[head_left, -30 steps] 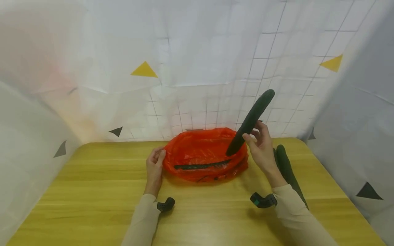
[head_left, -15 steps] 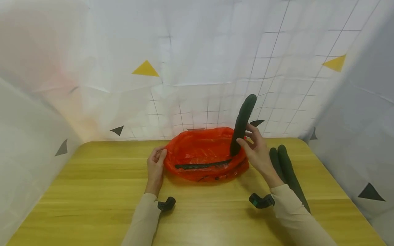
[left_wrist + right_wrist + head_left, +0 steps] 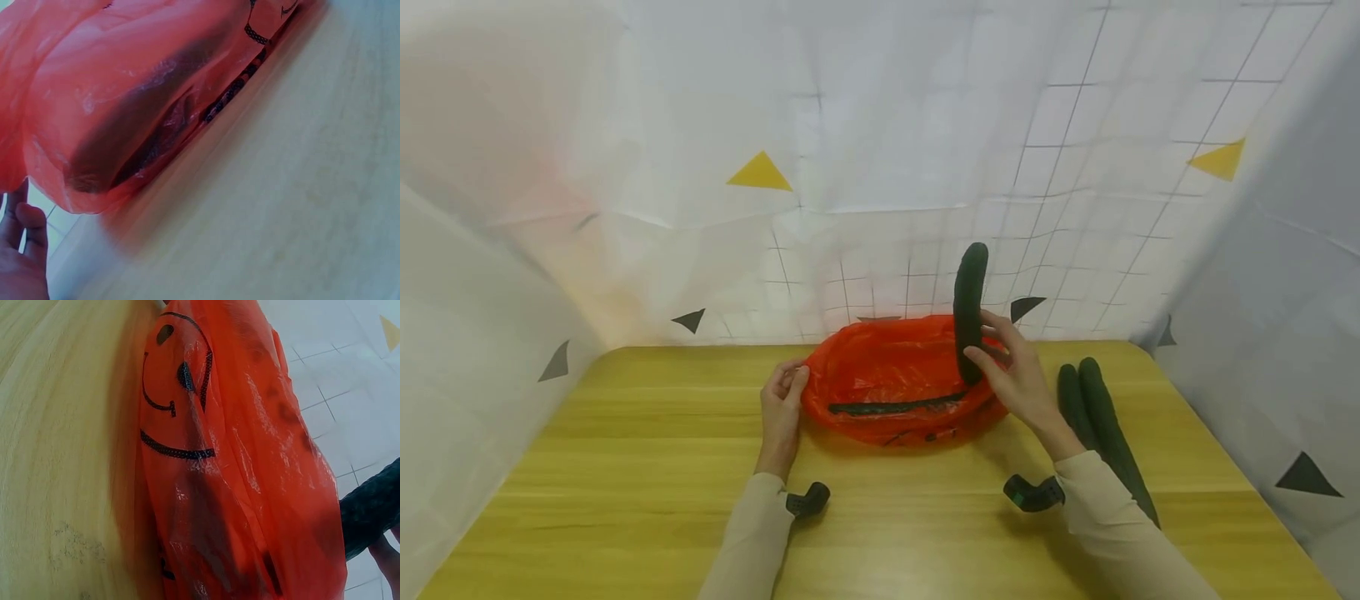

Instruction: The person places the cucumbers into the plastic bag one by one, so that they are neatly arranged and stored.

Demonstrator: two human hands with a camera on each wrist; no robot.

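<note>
We had a way down into the red bag (image 3: 850,429) between the left hand (image 3: 781,404) at its rim and the near-upright cucumber (image 3: 970,308); the right hand (image 3: 1018,379) blocked its right end, and two cucumbers (image 3: 1108,425) flanked the right forearm (image 3: 1116,521).

A red plastic bag (image 3: 865,429) sits mid-frame in the head view, mouth wide open, a smiling face printed in black on its side; the left hand (image 3: 781,408) pinches its left rim. A dark green cucumber (image 3: 895,407) lies sideways within. The right hand (image 3: 1022,379) holds a second cucumber (image 3: 968,304) nearly upright, lower end inside the bag's right part
</note>
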